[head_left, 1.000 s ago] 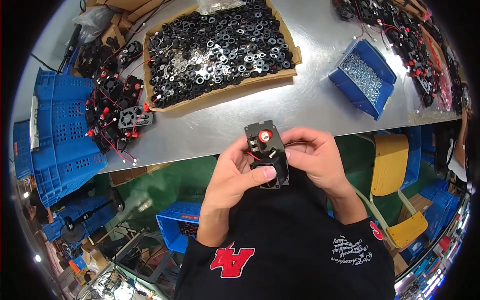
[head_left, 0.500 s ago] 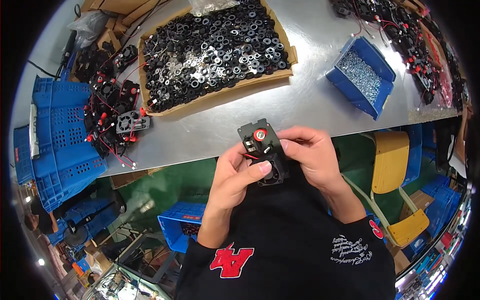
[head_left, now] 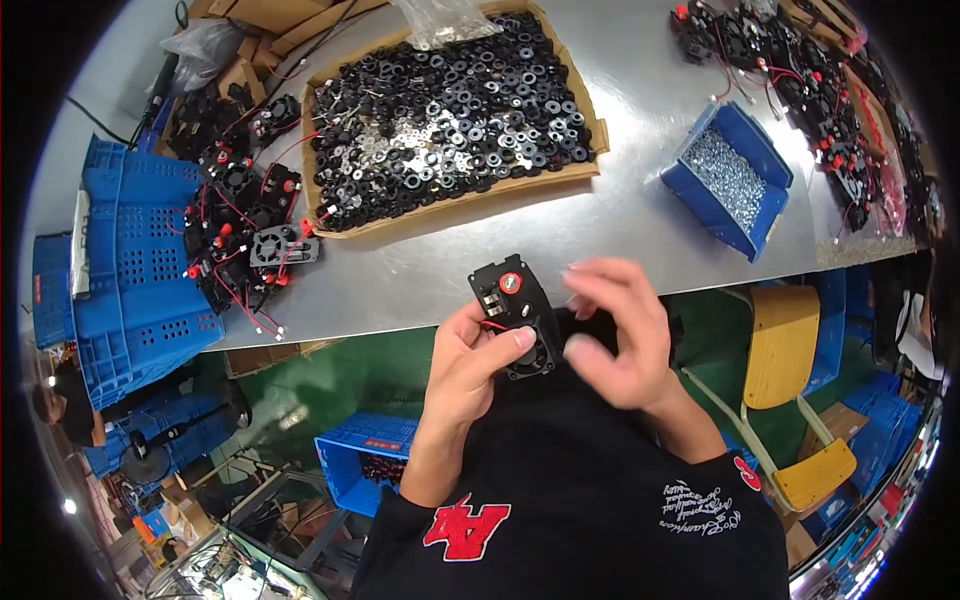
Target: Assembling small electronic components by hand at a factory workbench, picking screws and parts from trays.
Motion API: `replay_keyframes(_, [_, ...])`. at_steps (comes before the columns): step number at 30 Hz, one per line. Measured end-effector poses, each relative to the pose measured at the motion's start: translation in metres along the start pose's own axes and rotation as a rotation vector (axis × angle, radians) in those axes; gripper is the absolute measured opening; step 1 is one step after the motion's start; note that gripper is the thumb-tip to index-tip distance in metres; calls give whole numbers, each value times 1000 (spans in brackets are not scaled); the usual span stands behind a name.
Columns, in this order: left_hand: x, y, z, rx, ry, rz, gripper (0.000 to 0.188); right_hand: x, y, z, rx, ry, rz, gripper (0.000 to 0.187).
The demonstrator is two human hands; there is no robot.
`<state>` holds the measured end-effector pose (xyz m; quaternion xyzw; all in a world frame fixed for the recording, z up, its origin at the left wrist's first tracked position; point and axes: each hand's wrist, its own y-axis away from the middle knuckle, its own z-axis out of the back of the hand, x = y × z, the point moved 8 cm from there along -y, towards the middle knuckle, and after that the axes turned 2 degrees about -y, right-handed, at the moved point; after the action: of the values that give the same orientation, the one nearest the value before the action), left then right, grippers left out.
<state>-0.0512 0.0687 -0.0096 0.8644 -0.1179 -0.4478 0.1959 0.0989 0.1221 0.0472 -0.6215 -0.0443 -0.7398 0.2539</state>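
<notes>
In front of my chest, by the table's near edge, my left hand [head_left: 468, 362] grips a black fan assembly [head_left: 513, 309]. It is a flat dark plate with a red round part near its top, a small silvery piece, a red wire and a small fan at its lower end. My left thumb presses over the fan; the other fingers go behind the plate, mostly hidden. Just right of the assembly, apart from it, my right hand [head_left: 630, 335] has its fingers spread and nothing visible in them. Its fingertips are slightly blurred.
On the metal table [head_left: 420, 262] lies a cardboard tray [head_left: 470, 205] full of black rings and silvery washers. A blue bin [head_left: 715, 215] of small screws stands to its right. More fan assemblies [head_left: 250, 220] lie left, beside a blue crate [head_left: 150, 270]. A yellow chair [head_left: 780, 345] stands right.
My right hand has let go of the fan assembly and opened beside it. My left hand still holds the assembly. The whole view has shifted slightly.
</notes>
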Motion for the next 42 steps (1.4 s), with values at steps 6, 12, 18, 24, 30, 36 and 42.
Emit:
replay_keyframes(6, [-12,2,4,-52,-43,-171,44,11,11,-30,45,272,317,58])
replay_keyframes(12, [-10,6,17,-45,10,-209,45,21,4,-39,2,297,408,53])
replay_keyframes(18, [-18,15,45,-172,-31,-266,47,11,-107,-19,-100,435,300,17])
replay_keyframes(24, [-38,26,52,-275,-139,-428,51,-36,-181,-44,370,773,341,18])
replay_keyframes(30, [-40,27,50,-231,-157,-445,46,-33,-188,-41,370,976,248,16])
replay_keyframes(36, [-33,23,49,-279,-206,-403,44,-4,-90,-37,193,-60,-212,13])
replay_keyframes(42, [-30,15,25,-210,-271,-360,43,-28,-40,-55,216,-373,-418,14])
